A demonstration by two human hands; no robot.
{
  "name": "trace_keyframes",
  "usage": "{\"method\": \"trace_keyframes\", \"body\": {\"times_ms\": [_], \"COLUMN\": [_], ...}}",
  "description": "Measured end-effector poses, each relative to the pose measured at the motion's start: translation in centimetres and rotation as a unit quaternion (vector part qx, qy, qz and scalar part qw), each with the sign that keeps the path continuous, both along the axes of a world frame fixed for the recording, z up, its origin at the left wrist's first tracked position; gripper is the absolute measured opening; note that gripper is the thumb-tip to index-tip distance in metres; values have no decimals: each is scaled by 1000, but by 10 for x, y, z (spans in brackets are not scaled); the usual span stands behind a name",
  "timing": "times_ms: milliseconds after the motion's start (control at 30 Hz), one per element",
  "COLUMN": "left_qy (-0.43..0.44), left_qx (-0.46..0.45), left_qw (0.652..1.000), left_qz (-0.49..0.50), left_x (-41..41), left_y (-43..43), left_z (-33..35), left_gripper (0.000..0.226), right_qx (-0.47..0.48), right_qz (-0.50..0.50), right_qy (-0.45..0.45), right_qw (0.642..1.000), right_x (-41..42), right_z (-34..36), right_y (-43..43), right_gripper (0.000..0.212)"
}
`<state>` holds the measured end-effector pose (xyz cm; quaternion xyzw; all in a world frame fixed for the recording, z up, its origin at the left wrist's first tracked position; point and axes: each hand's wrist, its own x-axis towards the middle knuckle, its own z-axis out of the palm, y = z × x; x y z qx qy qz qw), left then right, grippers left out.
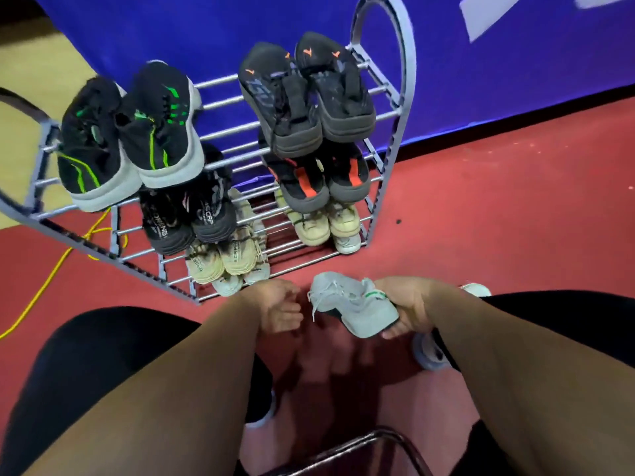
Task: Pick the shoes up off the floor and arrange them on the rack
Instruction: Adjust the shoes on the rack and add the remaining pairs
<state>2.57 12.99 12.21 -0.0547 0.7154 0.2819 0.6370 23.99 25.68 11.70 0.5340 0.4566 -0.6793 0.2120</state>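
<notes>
— Right hand [409, 309], status?
— Wrapped round the heel end of the grey shoe [350, 304]; fingertips showing under the sole. Held clear of the red floor [481, 201], toe pointing left and toward the rack [295, 250].
— Left hand [280, 309]?
— Holding nothing. Fingers loosely curled, just beside the toe and laces of that shoe; contact not evident.
— Step in hand?
— Judged as the carry: 1 shoe up off the floor, not yet placed.
— Rack condition?
— Upper 3 tiers apparently full, 2 pairs each: black-and-green pair [130, 132] and black-and-orange pair [305, 94] on top, dark pairs beneath, beige pairs under those. All set heel outward. Pale shoes partly visible on the lowest tier, at both ends; exact count not readable.
— Next move?
— Probably a short reach forward and down to the lowest tier. Calls for a low entry under the beige tier, toe first, heel left facing out to match the rest.
— Anything else down there?
— Pale shoe [429, 355] partly hidden behind the right forearm. Loose or worn on a foot: cannot tell.
</notes>
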Motion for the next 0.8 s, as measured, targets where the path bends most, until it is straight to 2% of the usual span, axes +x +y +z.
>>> {"method": "trace_keyframes", "body": {"times_ms": [200,333,433,500,600,800], "left_qy": [-49,-83,-108,-119,-122,-126], "left_qx": [-43,-70,-74,-79,-75,-23], "left_qw": [996,991,988,986,988,991], "left_qz": [-58,-74,-87,-80,-63,36], "left_x": [3,-3,-8,-10,-11,-12], "left_y": [30,37,40,43,49,74], "left_z": [-48,-78,-99,-113,-132,-149], "left_gripper": [41,32,30,32,39,31], "right_qx": [-38,-63,-80,-86,-93,-52], "right_qz": [-112,-177,-163,-153,-163,-177], "right_qy": [-1,16,26,21,25,49], "right_qw": [993,982,983,984,982,982], "right_x": [-33,-42,-54,-62,-78,-109], "right_z": [-72,-110,-135,-151,-166,-183], "right_y": [14,24,32,38,49,72], "right_gripper": [26,21,14,14,26,22]}}
